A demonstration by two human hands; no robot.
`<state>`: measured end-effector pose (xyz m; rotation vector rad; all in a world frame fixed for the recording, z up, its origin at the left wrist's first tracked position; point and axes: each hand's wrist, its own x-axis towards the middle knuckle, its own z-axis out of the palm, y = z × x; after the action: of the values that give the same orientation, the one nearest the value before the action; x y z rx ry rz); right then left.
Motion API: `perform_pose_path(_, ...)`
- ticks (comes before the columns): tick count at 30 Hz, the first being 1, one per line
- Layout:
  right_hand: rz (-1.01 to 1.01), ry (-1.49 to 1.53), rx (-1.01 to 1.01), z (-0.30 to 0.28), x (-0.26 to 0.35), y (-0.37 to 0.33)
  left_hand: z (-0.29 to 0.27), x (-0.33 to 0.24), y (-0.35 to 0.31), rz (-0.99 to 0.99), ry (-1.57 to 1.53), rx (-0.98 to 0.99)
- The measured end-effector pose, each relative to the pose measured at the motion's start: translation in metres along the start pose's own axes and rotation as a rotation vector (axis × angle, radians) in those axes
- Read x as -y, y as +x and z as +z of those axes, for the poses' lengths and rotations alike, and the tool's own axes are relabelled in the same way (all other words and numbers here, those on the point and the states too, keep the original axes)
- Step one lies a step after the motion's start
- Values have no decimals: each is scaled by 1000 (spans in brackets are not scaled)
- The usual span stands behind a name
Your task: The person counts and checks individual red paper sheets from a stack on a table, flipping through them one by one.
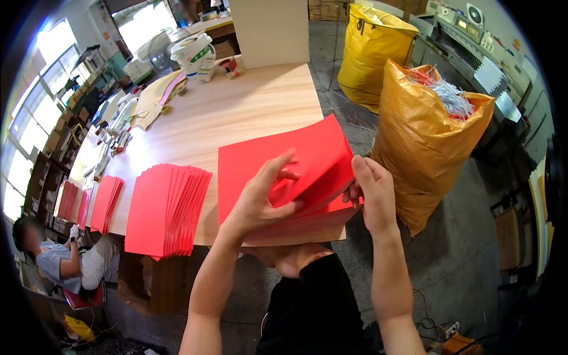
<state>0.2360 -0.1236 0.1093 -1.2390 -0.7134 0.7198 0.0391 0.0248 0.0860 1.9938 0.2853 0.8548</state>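
Observation:
A thick stack of red paper sheets (248,155) lies at the near edge of the wooden table. The top red sheet (332,155) is lifted and curls up along its right side. My right hand (375,192) pinches that sheet's right edge between thumb and fingers. Over the stack's left half is my left hand (257,198), its fingers spread and a little blurred. Its thumb is close to the curled paper; whether it touches cannot be seen. To the left, a fanned pile of folded red paper (168,207) overhangs the table edge.
Smaller red piles (107,201) continue leftward along the table (248,100), toward a seated person (71,260). A white bucket (194,53), tape rolls and papers sit at the back. An orange sack (423,148) of scraps and a yellow sack (373,56) stand on the right.

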Motion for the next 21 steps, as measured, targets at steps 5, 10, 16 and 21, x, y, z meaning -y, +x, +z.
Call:
perform_pose_path(5, -42, -77, -27, 2, -12, 8, -2, -6, 3, 67, 211, 59)
perform_pose_path(10, 149, 239, 68, -2, 2, 10, -3, -2, 0, 98, 287, 139)
perform_pose_path(16, 121, 187, 63, -1, 1, 10, -5, 3, -1, 105, 245, 85)
perform_pose_path(21, -41, 122, -92, -9, -12, -2, -5, 1, 0, 91, 238, 76)
